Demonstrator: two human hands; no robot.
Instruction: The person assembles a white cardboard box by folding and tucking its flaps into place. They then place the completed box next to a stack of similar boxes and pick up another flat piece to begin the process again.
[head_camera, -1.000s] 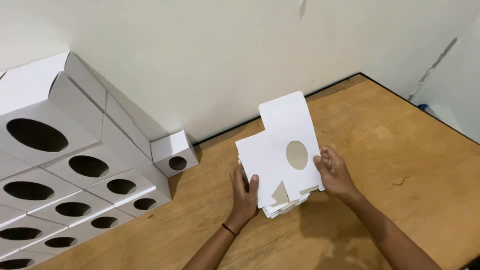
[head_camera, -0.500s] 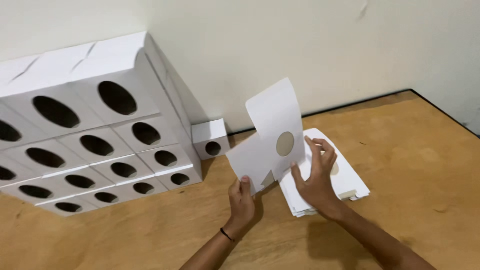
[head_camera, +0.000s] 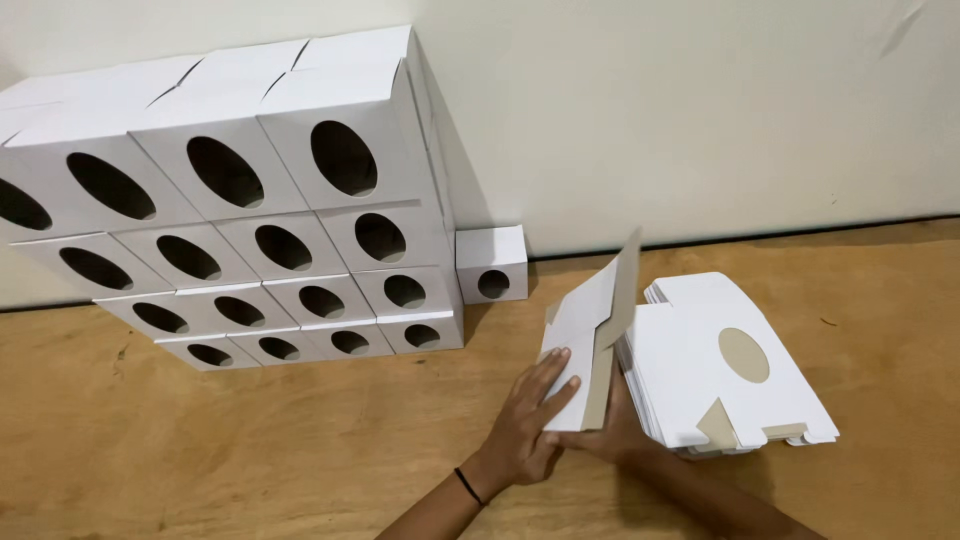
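Note:
Both my hands hold one flat white box blank (head_camera: 590, 345), stood nearly on edge just above the wooden floor (head_camera: 250, 450). My left hand (head_camera: 530, 420) presses its fingers against the blank's white face. My right hand (head_camera: 612, 432) grips the blank from behind and below, mostly hidden by it. To the right lies a stack of flat white blanks (head_camera: 725, 365), the top one with an oval hole and brown flaps.
A wall of assembled white boxes with oval holes (head_camera: 280, 200) stands stacked at the left against the pale wall. One small single box (head_camera: 491, 263) sits beside that stack at floor level, close behind the held blank.
The blank has been lifted off the stack and turned from facing me to nearly edge-on. The view has swung left, bringing more of the stacked boxes into sight.

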